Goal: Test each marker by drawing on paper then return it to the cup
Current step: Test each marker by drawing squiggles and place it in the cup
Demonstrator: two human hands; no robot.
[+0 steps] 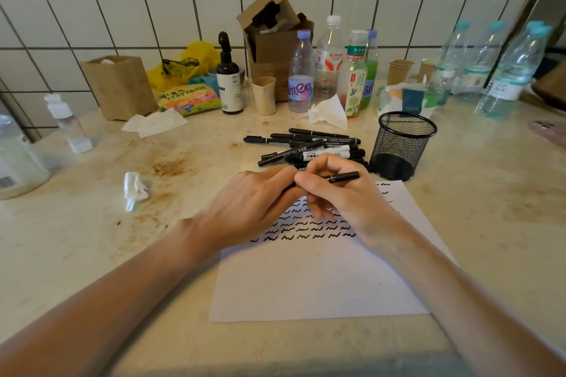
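Both grips meet over the paper mid-desk: right hand clasps a marker by its barrel, left hand pinches its hidden end. Light, stiff, smooth; hold mid-barrel. The cup stands empty just behind.

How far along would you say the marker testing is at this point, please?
Done: several rows of black squiggles on the paper. In hand: both the left hand and right hand hold one black marker above the sheet. Left: a pile of markers lies on the counter, and the mesh cup looks empty.
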